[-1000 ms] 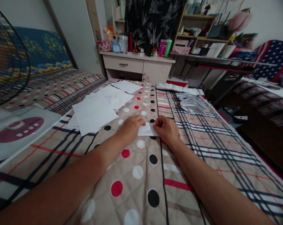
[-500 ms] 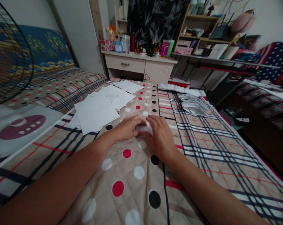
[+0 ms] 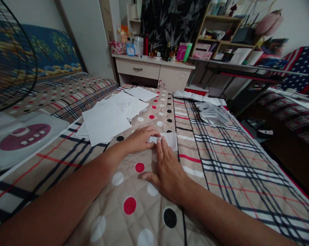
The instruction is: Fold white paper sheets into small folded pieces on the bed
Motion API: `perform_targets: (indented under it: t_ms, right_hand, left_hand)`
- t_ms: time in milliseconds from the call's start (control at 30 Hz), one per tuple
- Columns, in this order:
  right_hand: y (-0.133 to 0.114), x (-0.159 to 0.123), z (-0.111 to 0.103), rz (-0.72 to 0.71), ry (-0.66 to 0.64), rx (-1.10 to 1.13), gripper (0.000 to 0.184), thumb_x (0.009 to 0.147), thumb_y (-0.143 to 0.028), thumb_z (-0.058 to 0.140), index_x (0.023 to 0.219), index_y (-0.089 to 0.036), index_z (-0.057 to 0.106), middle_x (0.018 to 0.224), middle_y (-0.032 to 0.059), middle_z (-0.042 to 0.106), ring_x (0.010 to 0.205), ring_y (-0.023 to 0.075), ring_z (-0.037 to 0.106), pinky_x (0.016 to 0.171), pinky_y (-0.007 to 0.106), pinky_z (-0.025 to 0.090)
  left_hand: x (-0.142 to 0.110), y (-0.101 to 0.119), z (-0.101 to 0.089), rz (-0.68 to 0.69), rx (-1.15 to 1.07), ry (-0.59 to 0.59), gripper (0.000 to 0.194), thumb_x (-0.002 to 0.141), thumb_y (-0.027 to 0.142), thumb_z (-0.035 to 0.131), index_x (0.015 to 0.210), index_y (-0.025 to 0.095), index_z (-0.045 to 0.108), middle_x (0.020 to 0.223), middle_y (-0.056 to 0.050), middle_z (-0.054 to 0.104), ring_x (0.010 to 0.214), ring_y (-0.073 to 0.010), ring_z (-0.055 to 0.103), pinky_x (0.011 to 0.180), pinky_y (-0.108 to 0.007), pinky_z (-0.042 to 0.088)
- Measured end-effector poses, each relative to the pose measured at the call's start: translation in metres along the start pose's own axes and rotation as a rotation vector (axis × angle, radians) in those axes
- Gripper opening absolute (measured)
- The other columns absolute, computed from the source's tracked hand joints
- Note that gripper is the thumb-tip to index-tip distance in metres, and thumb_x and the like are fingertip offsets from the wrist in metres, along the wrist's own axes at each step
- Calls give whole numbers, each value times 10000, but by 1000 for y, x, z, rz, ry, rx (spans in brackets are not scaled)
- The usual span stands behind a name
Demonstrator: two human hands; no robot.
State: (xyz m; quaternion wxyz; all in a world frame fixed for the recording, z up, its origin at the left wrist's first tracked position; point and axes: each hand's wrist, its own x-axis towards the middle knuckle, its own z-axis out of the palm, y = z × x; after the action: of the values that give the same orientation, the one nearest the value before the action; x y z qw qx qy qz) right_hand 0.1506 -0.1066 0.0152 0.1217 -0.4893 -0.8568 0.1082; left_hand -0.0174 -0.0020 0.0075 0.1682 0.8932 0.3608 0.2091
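A small folded white paper lies flat on the bedspread in front of me. My left hand grips its left end between thumb and curled fingers. With fingers stretched out, my right hand rests its fingertips on the paper's near edge, the thumb spread away to the left. Loose white sheets overlap in a pile on the left, beyond my left hand. Over on the right is a stack of folded papers, with a long row of folded papers behind it.
The bedspread is quilted, with dots and plaid. A white plastic bag with a purple print lies at the left, below a black wire fan guard. A white dresser holding bottles and a blue clock stands beyond the bed.
My right hand has moved back and flattened, its thumb now spread. More of the folded paper shows, lying flat. My left hand stays nearly in place.
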Motion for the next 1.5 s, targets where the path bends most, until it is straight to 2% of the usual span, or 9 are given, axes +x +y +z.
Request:
perform_targets:
  t_ms: [267, 400, 567, 733, 933, 1033, 1267, 1400, 1500]
  right_hand:
    - [64, 0, -14, 137, 107, -245, 831, 901, -567, 455, 1392, 98, 368, 1466, 337, 332, 1411, 388, 269, 1124, 507, 282]
    - [67, 29, -28, 207, 174, -238, 642, 847, -403, 613, 1340, -18, 470, 1273, 251, 591, 1213, 341, 536, 986, 432, 429]
    - [66, 63, -35, 432, 202, -25, 576, 718, -311, 731, 1222, -90, 564, 1082, 174, 681, 962, 287, 646, 784, 355, 479]
    - [87, 71, -24, 466, 186, 376, 282, 621, -301, 771, 833, -132, 694, 743, 74, 699, 632, 201, 619, 552, 280, 421]
    - [98, 71, -10, 460, 582, 1132, 364, 594, -383, 784, 807, -116, 659, 738, 59, 701, 590, 158, 601, 516, 251, 445]
    - [96, 73, -10, 415, 702, 1181, 351, 599, -388, 787, 789, -129, 646, 726, 40, 694, 594, 150, 600, 534, 251, 454]
    - [108, 77, -10, 362, 934, 1216, 324, 642, -390, 768, 799, -141, 633, 734, 13, 680, 602, 133, 587, 575, 257, 466]
    - [111, 76, -15, 383, 1016, 1302, 359, 667, -433, 752, 852, -157, 616, 720, -17, 647, 580, 110, 559, 547, 233, 451]
    - [106, 76, -18, 372, 908, 1317, 366, 671, -472, 746, 814, -172, 594, 599, -56, 566, 483, 92, 476, 465, 213, 389]
  left_hand:
    - [1, -1, -2, -12, -25, -27, 535, 688, 467, 766, 1139, 222, 614, 1134, -62, 589, 1067, -244, 549, 915, -350, 425]
    - [3, 1, -3, -20, -40, -24, 525, 683, 484, 765, 1115, 223, 622, 1109, -62, 602, 1042, -240, 558, 898, -345, 425]
    - [2, -1, -1, -18, -72, 11, 527, 669, 500, 773, 1094, 219, 638, 1086, -62, 616, 1037, -239, 562, 903, -348, 430]
    - [2, -6, 6, -70, -208, 94, 693, 589, 463, 833, 1189, 216, 590, 1130, -72, 599, 924, -199, 580, 831, -339, 476]
    - [7, -3, 6, -324, -641, 434, 735, 717, 349, 741, 1352, 167, 418, 1218, -136, 570, 798, -131, 599, 696, -277, 496]
    - [12, 12, 5, -421, -882, 464, 659, 679, 357, 772, 1245, 122, 530, 1051, -111, 655, 789, -140, 626, 697, -258, 492]
    - [49, 45, 20, -560, -1078, 269, 286, 624, 364, 805, 690, 108, 696, 610, -35, 655, 497, -73, 518, 467, -188, 357]
    - [73, 47, 32, -606, -1127, 389, 252, 630, 334, 792, 620, 103, 692, 587, -45, 657, 485, -66, 517, 468, -184, 363]
    - [81, 43, 37, -624, -1227, 527, 270, 621, 355, 795, 642, 105, 695, 632, -51, 680, 513, -72, 550, 491, -182, 393]
